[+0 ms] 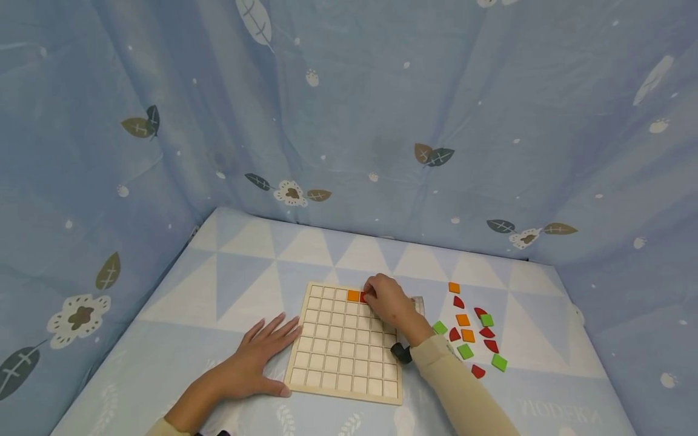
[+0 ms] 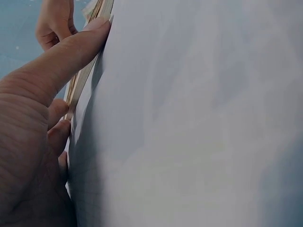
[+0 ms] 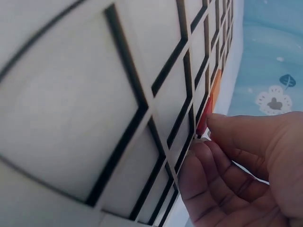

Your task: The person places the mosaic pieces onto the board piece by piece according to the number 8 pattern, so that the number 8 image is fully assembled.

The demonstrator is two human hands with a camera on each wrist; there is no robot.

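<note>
A pale wooden grid board (image 1: 332, 347) lies on the table. My left hand (image 1: 252, 360) rests with fingers spread at its left side, thumb and fingertips at the edge; in the left wrist view the thumb (image 2: 71, 54) lies along the board's side. At the top row, my right hand (image 1: 389, 303) pinches a red piece (image 3: 204, 116) between thumb and fingertips, right at a cell. Directly left of it, an orange square tile (image 1: 353, 296) sits in a top-row cell. The fingers hide most of the red piece and the board's upper right corner.
To the right of the board are scattered loose tiles: orange squares (image 1: 463, 320), green squares (image 1: 465, 351) and red rounded pieces (image 1: 491, 346). A printed card (image 1: 418, 304) shows partly behind the right wrist. A blue patterned curtain (image 1: 349, 121) stands behind the table.
</note>
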